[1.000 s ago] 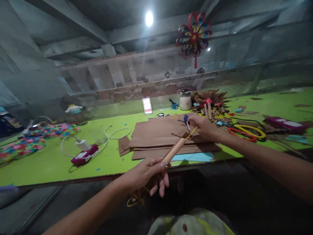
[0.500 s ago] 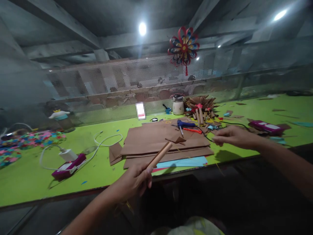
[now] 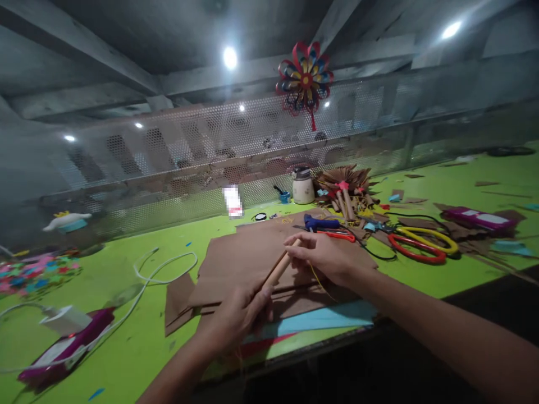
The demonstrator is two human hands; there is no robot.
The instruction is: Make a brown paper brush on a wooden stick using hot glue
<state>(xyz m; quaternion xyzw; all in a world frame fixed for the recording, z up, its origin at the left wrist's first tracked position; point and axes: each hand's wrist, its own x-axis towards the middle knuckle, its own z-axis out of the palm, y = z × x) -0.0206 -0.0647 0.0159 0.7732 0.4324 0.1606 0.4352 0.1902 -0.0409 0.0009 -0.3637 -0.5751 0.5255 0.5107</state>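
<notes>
A rolled brown paper tube (image 3: 275,272) slants up over a stack of brown paper sheets (image 3: 236,258). Round its lower end my left hand (image 3: 248,314) is closed. The fingers of my right hand (image 3: 315,255) are bent and closed on the tube's upper end; their tips partly cover it. A thin yellow strand (image 3: 315,275) hangs or lies just below my right hand; I cannot tell if it is held. Behind that hand lies a blue glue gun (image 3: 322,223), beside a red-handled tool (image 3: 343,236).
Scissors (image 3: 421,244) with red and yellow handles lie right, before a purple power strip (image 3: 480,219). Bundled folded-paper pieces (image 3: 345,191) and a white jar (image 3: 303,188) stand behind. Left are another purple power strip (image 3: 67,348) with a white cable and colourful paper bits (image 3: 37,275).
My right hand has moved left from the table's right side to the tube's upper end. The scissors now show fully. My left hand still holds the tube; the view has shifted right.
</notes>
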